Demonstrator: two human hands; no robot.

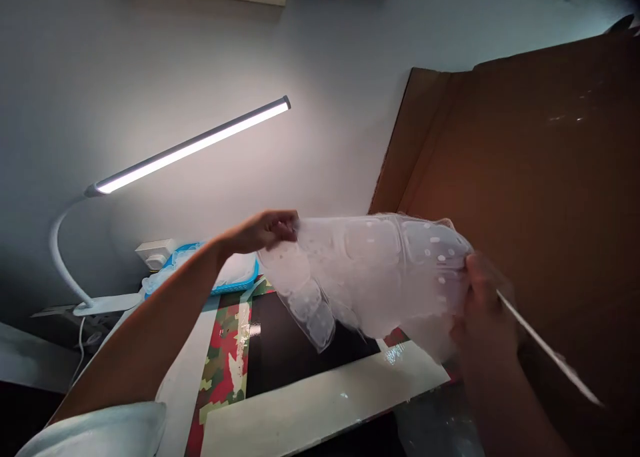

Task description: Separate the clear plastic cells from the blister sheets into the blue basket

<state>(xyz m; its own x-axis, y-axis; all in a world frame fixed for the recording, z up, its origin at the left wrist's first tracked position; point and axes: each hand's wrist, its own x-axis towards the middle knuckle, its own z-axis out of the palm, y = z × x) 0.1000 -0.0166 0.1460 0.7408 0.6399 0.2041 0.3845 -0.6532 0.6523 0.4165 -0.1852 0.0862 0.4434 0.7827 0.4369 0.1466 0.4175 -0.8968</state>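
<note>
A limp, translucent whitish piece point(373, 250), with padded rounded sections and rows of small pale dots, is stretched between my two hands above the table. My left hand point(280, 229) pinches its upper left edge with closed fingers. At the other end, my right hand point(483, 304), blurred by motion, grips the right edge. A thin white stick point(547, 347) juts out of that same hand towards the lower right; its far end looks fuzzy. Part of the piece hangs down over the dark work surface point(280, 350). Its exact kind I cannot make out.
Behind my left forearm stands a blue basket point(235, 284) holding whitish translucent pieces. A lit bar lamp point(195, 147) on a bent neck leans over from the left. Brown cardboard point(525, 177) rises on the right. A pale strip point(320, 397) crosses the table's front.
</note>
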